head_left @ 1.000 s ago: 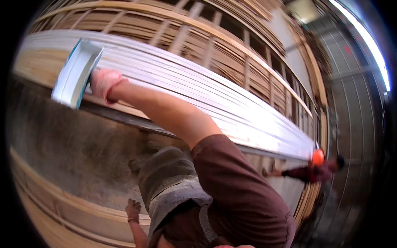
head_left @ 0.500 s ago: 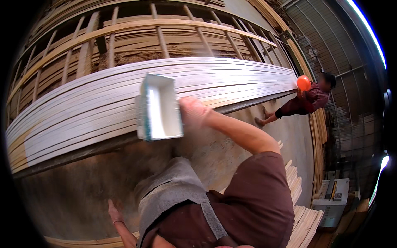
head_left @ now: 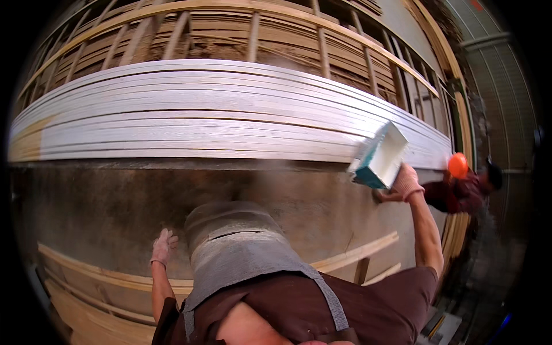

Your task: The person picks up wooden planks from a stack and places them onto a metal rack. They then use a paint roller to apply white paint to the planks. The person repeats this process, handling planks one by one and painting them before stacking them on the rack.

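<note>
Reaching out to the right, my right hand (head_left: 407, 183) wears a pinkish glove and is closed on the side of an open box-shaped tool (head_left: 386, 158), white inside and teal outside. The tool sits tilted over the near right part of a row of long boards (head_left: 218, 109). These boards lie side by side, coated white, with bare wood showing at the far left end. How the fingers wrap the tool is partly hidden. Off to the left, away from the boards, my gloved left hand (head_left: 164, 246) hangs free, fingers apart and holding nothing.
Behind the boards runs a wooden rack (head_left: 253, 37) of rails and bars with stacked planks. At the right end stands another person (head_left: 463, 192) beside a round orange object (head_left: 457, 165). More wooden rails (head_left: 115, 279) lie near me on the left.
My right hand has carried the box-shaped tool to the right along the boards. The left hand has come forward and up. The view has turned, so the boards appear more level.
</note>
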### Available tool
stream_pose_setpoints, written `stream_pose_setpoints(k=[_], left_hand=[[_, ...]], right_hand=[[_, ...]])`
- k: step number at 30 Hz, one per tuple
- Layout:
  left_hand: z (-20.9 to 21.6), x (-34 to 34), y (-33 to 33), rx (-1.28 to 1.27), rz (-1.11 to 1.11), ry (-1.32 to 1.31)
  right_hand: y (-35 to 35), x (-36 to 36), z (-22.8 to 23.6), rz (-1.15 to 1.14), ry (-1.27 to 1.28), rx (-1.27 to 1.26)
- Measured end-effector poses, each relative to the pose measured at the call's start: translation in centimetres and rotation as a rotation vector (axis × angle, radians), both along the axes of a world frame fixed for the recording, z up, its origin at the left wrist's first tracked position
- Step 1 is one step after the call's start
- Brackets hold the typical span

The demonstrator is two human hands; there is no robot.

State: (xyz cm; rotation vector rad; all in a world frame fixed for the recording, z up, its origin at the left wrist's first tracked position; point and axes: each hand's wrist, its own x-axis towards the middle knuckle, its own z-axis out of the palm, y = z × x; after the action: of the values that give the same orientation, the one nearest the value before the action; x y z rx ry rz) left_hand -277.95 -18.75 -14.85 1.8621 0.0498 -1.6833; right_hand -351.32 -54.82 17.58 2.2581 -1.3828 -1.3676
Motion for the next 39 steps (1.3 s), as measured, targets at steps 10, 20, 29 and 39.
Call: stream_pose_setpoints(k=[10,20,29,39], left_hand=[[1.5,3.3,4.8,0.082,0.025,-0.074],[-0.7,21.3,17.2,-0.061,0.581,-0.053],[-1.2,37.0,28.2,0.016,1.105,-0.002],[-2.2,58.0,21.1,-0.111,1.134,0.128]], right_hand=[[0.0,14.1,-10.1,0.216,-0.409,-0.067],[-4.1,60.8,-3.3,0.217,-1.308,-0.066],[-12.6,92.3,-10.5,1.08,-0.577,-0.209],[-12.8,132.6,-7.3,1.434,-0.299,-0.135]])
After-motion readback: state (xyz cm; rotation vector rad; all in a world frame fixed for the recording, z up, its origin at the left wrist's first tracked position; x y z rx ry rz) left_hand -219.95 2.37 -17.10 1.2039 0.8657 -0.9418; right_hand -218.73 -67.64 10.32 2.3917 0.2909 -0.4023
